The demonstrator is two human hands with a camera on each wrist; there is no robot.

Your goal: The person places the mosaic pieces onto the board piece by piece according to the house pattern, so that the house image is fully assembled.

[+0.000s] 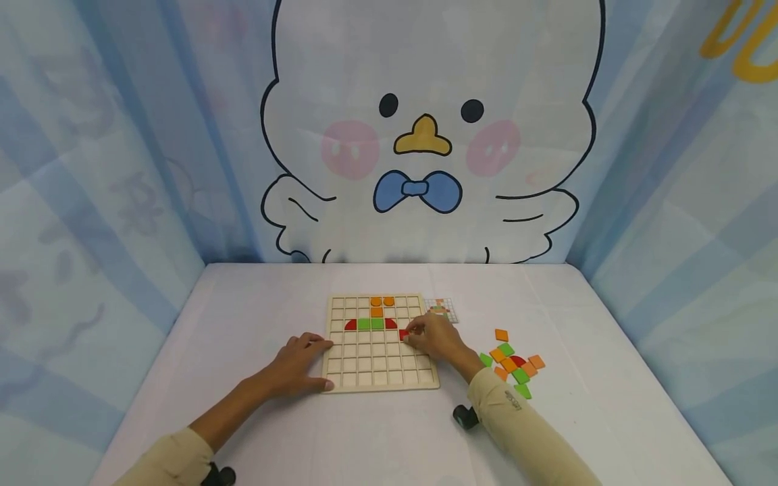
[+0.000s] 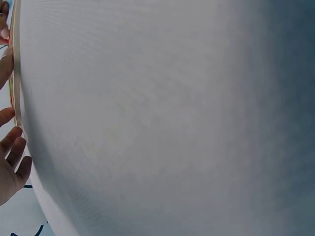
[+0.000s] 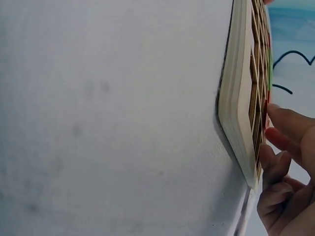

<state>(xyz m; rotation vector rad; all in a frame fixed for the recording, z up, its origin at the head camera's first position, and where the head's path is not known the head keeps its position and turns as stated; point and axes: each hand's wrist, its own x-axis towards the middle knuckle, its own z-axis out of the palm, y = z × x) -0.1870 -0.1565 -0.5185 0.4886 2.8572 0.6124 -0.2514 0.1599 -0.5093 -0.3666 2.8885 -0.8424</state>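
Observation:
A wooden grid board (image 1: pixel 366 365) lies flat on the table. Two orange discs (image 1: pixel 376 302) sit in its top row above an orange square (image 1: pixel 377 312). Lower down, green squares (image 1: pixel 371 324) lie between two red rounded pieces (image 1: pixel 350 325). My left hand (image 1: pixel 298 364) rests at the board's left edge, thumb and fingers spread along it; the left wrist view has its fingers (image 2: pixel 15 157) beside the rim. Over the board's right side, my right hand (image 1: pixel 434 337) pinches a small red tile (image 1: pixel 404 335) between thumb and forefinger, its other fingers (image 3: pixel 275 196) curled.
A small printed pattern card (image 1: pixel 442 309) lies by the board's top right corner, partly behind my right hand. Loose orange, green and red tiles (image 1: pixel 509 364) are scattered right of the board, beside my right forearm. Curtain-like printed cloth (image 1: pixel 425 229) stands behind the table.

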